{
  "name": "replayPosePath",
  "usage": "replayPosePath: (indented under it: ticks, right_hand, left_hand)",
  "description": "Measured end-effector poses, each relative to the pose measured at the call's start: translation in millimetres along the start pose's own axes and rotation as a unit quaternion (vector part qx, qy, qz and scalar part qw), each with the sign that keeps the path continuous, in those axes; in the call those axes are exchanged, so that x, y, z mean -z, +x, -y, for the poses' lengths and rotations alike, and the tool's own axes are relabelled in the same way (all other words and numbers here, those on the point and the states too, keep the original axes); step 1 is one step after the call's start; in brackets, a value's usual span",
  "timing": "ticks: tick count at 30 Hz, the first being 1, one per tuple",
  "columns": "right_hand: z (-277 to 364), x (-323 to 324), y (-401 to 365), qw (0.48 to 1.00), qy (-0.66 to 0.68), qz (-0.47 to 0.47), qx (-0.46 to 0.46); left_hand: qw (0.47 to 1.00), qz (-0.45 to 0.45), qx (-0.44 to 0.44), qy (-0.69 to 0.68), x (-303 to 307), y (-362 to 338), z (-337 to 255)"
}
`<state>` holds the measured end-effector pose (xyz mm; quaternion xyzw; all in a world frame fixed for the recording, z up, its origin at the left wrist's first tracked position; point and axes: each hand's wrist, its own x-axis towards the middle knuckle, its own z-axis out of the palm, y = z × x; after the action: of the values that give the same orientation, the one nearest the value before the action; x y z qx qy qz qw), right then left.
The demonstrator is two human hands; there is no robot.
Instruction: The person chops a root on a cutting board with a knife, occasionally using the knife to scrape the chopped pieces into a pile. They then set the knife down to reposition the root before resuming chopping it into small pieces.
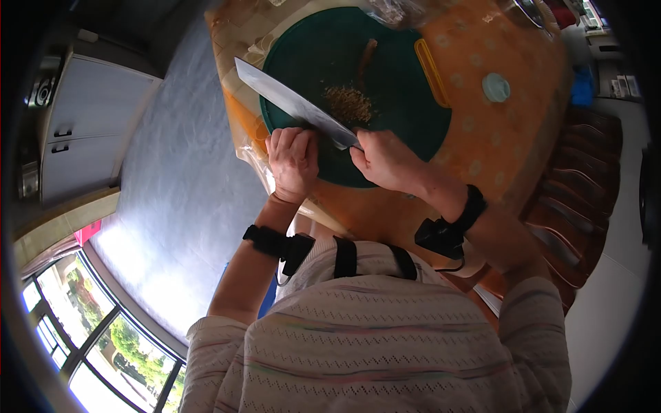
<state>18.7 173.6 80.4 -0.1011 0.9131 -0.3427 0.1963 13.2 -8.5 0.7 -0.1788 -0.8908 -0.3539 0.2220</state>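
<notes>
In the head view, the knife (295,104) is gripped near its handle end by the closed fingers of the right hand (389,164), over the near side of the round green board (410,120). The blade is slanted across the board and reaches out past its left edge. The fingers of the left hand (295,164) are curled at the near left edge of the board, close beside the blade; whether anything is pinched in them cannot be told. Beyond the blade, a loose heap of chopped bits (348,103) is spread around the middle of the board, and a thin brown piece (368,62) is laid farther back. A yellow handle (432,72) is seen at the board's right edge, a small translucent container (496,87) is set farther right of it on the cloth-covered counter (482,138), and clear plastic (396,10) is bunched at its far edge.

The left fingers could be cut if the blade were tilted or slipped toward them, since so little room is left between. Some chopped bits could be scattered by a careless sweep, or the overhanging blade caught on the cloth.
</notes>
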Motion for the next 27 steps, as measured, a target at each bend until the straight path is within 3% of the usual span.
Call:
replayPosePath:
  ticks: [4, 9, 19, 27]
  right_hand:
    - [-8.3, -2.5, -1.1, 0.999, 0.012, -0.029, 0.024]
    - [3.6, 10.2, -2.3, 1.0, 0.019, 0.012, -0.016]
    - [7.3, 6.8, 0.0, 1.0, 0.001, 0.022, -0.003]
    - [-6.5, -1.9, -2.8, 0.999, 0.03, -0.022, 0.018]
  left_hand:
    - [1.0, 0.016, -0.013, 0.015, 4.0, 0.4, -0.4]
    - [1.0, 0.008, 0.005, 0.001, 4.2, 0.8, -0.1]
    - [1.0, 0.008, 0.014, -0.006, 6.2, 2.2, -1.0]
    - [1.0, 0.022, -0.004, 0.007, 8.1, 1.3, 0.5]
